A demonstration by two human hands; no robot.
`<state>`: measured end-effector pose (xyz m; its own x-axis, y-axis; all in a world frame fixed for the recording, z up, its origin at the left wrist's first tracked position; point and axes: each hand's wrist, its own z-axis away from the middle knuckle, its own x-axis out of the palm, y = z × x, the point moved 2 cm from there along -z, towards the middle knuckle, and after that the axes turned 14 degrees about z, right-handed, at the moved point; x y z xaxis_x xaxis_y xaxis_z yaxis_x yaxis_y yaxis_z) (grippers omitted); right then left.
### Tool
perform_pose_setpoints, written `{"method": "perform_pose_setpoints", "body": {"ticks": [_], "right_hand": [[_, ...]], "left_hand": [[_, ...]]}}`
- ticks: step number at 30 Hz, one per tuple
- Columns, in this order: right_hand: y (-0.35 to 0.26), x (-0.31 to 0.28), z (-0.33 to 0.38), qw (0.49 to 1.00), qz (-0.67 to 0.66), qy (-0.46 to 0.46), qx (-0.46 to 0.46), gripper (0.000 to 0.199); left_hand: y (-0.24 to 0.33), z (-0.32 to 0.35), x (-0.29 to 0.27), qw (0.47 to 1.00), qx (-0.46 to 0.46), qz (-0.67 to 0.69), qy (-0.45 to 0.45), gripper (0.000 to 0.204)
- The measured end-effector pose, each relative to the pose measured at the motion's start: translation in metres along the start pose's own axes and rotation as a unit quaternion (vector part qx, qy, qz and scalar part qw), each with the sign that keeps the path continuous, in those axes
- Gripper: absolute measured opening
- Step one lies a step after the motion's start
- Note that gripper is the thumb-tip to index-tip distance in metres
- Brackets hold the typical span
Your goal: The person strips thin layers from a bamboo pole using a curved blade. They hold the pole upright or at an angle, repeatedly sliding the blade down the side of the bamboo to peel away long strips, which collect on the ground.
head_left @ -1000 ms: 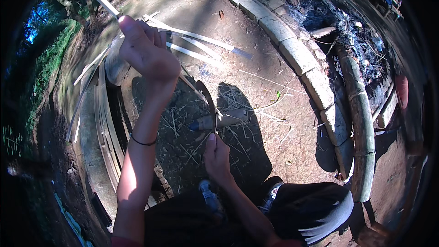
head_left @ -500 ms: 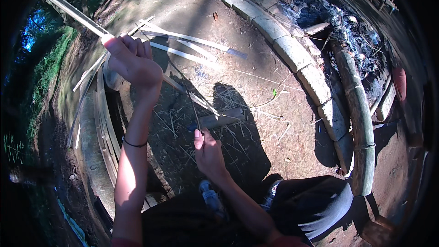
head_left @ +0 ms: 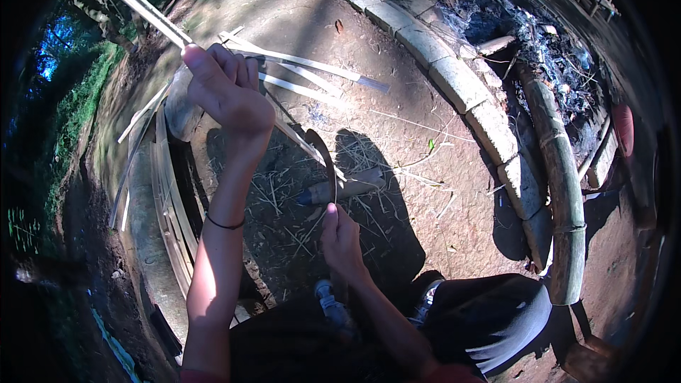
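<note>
My left hand (head_left: 230,92) is raised at the upper left, its fingers wrapped round a long, pale split strip (head_left: 138,3) that looks like bamboo. The strip slants through the fist, and its lower end (head_left: 305,145) points down toward the ground in front of me. Lower and to the right, my right hand (head_left: 342,241) is closed on a knife with a long, dark, curved blade (head_left: 330,174). Its handle is mostly hidden in the fist. The blade stands upright and crosses the strip near its lower end; whether they touch I cannot tell.
A short round wooden piece (head_left: 362,181) lies on the ground among thin shavings. Several pale strips (head_left: 305,92) lie beyond, others (head_left: 167,206) at left beside a log. At right, a curved stone border (head_left: 454,85) surrounds ash, with a thick bamboo pole (head_left: 560,170) alongside.
Both hands have shifted a little to the right in view. The knife blade has swung more upright and now crosses the strip near its lower end.
</note>
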<state>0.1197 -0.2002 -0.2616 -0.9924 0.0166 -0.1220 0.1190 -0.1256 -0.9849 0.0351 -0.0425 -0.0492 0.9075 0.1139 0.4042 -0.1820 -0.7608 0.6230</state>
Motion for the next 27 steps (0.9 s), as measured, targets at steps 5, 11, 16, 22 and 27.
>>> {"method": "perform_pose_setpoints", "body": {"ticks": [5, 11, 16, 22, 27], "right_hand": [[-0.035, -0.004, 0.007, 0.999, -0.003, -0.024, -0.032, 0.037], [-0.039, -0.005, 0.009, 0.995, 0.075, -0.035, -0.049, 0.030], [-0.032, -0.005, 0.009, 0.996, 0.080, -0.026, -0.015, 0.030], [-0.019, -0.009, 0.002, 0.998, -0.044, -0.033, -0.006, 0.041], [-0.024, -0.011, 0.003, 0.899, -0.333, -0.171, 0.226, 0.051]], "left_hand": [[-0.002, -0.006, -0.019, 0.999, -0.032, 0.019, 0.000, 0.061], [-0.004, 0.002, -0.014, 0.991, -0.114, 0.051, -0.043, 0.068], [0.000, -0.007, -0.023, 0.974, -0.161, 0.058, -0.149, 0.070], [0.000, -0.004, -0.016, 0.969, -0.182, 0.071, -0.148, 0.071], [-0.001, -0.008, -0.029, 0.958, -0.213, 0.136, -0.135, 0.071]]}}
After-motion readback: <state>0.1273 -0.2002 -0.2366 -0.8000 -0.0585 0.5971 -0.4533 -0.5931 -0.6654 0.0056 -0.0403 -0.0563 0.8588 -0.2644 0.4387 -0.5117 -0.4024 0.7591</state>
